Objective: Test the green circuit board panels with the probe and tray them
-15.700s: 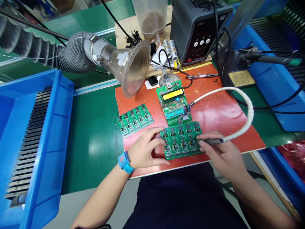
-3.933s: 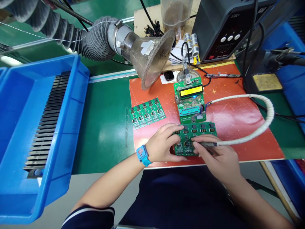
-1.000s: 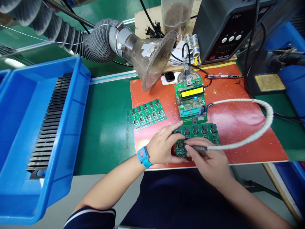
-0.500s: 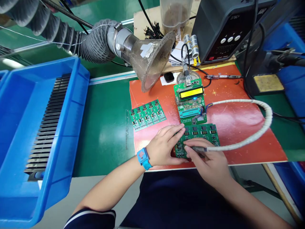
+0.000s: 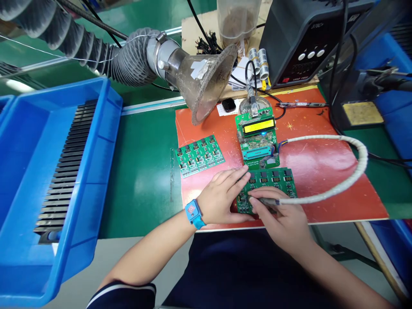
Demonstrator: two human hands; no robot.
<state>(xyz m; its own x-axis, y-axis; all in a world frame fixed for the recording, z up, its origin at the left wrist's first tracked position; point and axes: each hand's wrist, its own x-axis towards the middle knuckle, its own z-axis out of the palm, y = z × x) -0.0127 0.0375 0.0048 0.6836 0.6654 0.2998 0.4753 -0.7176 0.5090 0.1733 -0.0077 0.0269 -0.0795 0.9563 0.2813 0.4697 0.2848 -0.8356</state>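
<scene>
Pinching a dark probe (image 5: pixel 269 201) above green circuitry

The right hand (image 5: pixel 286 223) is narrowly holding the dark probe, fingers hiding its tip; the left hand (image 5: pixel 222 198), spread wide, is bracing and partly covering the circuit panel (image 5: pixel 273 183). Around that panel, a smooth white cable (image 5: pixel 363 161) is looping at three o'clock, a yellow-screened board (image 5: pixel 257 139) lying at twelve, a grimy translucent funnel (image 5: pixel 206 79) tilting at eleven.

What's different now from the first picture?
The right hand has moved the wired probe left, from the nearer green board's right end toward its left end. The left hand is still on that board's left side. The other green board still lies on the red mat.
</scene>
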